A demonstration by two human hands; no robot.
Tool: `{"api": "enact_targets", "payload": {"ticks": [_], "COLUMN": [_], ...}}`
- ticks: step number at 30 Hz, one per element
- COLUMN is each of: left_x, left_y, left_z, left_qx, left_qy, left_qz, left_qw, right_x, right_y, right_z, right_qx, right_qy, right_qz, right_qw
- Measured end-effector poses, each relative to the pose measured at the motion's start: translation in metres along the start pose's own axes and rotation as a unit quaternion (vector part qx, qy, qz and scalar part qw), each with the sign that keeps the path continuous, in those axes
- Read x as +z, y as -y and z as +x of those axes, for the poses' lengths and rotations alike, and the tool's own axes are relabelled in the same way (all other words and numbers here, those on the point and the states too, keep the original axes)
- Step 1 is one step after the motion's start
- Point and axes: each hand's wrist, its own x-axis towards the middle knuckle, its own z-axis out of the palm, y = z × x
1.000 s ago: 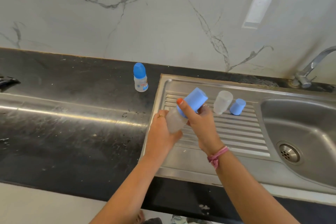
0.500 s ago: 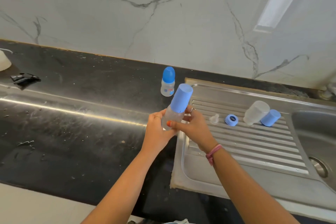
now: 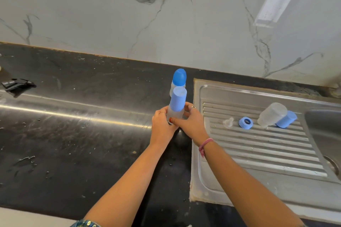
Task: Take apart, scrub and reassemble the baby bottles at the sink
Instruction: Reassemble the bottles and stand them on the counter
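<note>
Both hands are on it: the left hand (image 3: 162, 125) wraps its fingers round the clear body of the capped bottle (image 3: 176, 106), and the right hand (image 3: 191, 123) grips the same body from the other side, thumb across the front. The bottle stands upright over the black countertop (image 3: 73, 134), just left of the steel drainboard (image 3: 258, 143), its pale blue cap on top. Right behind it stands a second bottle (image 3: 179, 77) with a darker blue domed cap. Over on the drainboard ribs lie a clear teat (image 3: 228, 122), a blue ring (image 3: 245, 122), a frosted bottle body (image 3: 272, 115) on its side and, touching it, a loose blue cap (image 3: 286, 119).
</note>
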Motion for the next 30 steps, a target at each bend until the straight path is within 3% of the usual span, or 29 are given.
{"api": "enact_targets", "payload": {"ticks": [18, 24, 30], "left_x": [0.004, 0.017, 0.051], "left_y": [0.0, -0.011, -0.04], "left_z": [-0.008, -0.047, -0.082], "left_qx": [-0.061, 0.002, 0.036], "left_qy": [0.001, -0.064, -0.004], "left_qz": [-0.008, -0.032, -0.086], "left_qw": [0.998, 0.997, 0.996], "right_x": [-0.002, -0.025, -0.08], "right_y": [-0.011, -0.016, -0.028], "right_z": [-0.006, -0.034, -0.058], "right_qx": [0.029, 0.056, 0.056], "right_qy": [0.03, 0.01, -0.044], "right_qz": [0.015, 0.035, 0.041], "right_qw": [0.999, 0.998, 0.997]}}
